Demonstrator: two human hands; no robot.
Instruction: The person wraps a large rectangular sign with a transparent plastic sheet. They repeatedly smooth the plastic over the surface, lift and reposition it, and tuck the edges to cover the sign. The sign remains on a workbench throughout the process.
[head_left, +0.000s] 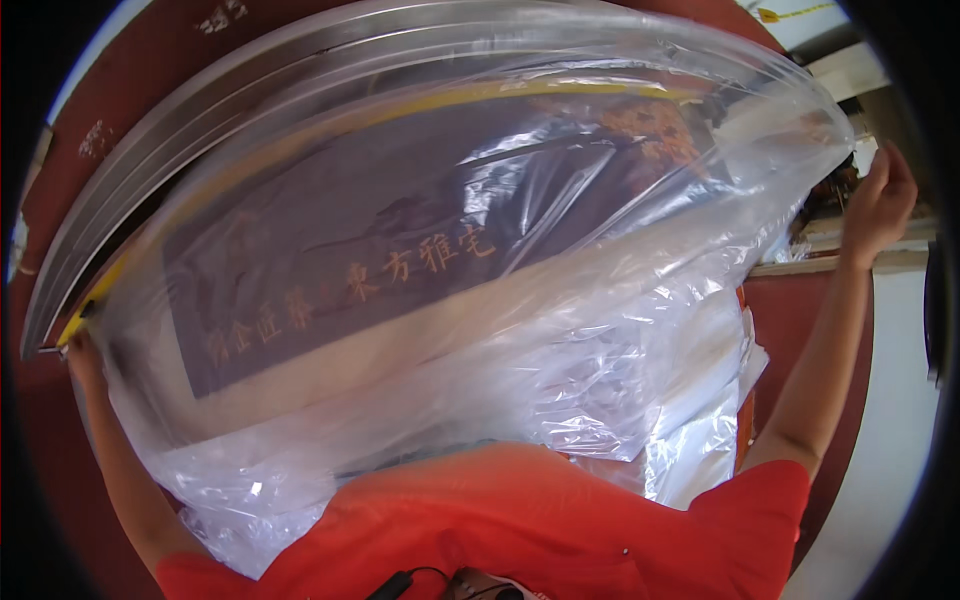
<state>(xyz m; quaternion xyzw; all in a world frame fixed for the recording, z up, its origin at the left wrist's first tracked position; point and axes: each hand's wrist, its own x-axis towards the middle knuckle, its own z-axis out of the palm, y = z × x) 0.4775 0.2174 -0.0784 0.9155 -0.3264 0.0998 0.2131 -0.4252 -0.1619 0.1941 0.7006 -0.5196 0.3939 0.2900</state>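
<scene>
The wide sheet of clear, glossy plastic film (520, 345) lies in front of the person, draped over a broad, flat panel with a dark brown printed rectangle (330, 215) showing through it. Gold characters and an orange flowered patch mark that rectangle, and a narrow yellow strip (550, 90) runs along the panel's far edge. The film is fairly smooth over the middle but creased toward the right, and it gathers in loose, shiny folds nearer the body.

The person's arms are spread wide. The right hand (882, 205) has its fingers drawn together at the film's far right corner, apparently pinching it. The left hand (84, 355) is at the other end, beside the yellow strip; it is small and blurred near the rim, so I cannot tell whether its fingers pinch the film or merely rest there.

For a neat lie, I would hold both ends at even tension, ease the right-hand creases outward, and avoid a hard tug, since thin film probably stretches or tears easily.

Beyond the panel run long, grooved, silver-grey metal rails (300, 60); around everything is a dark red surface (805, 325), and the loose folds reach the person's orange-red shirt (500, 510).
</scene>
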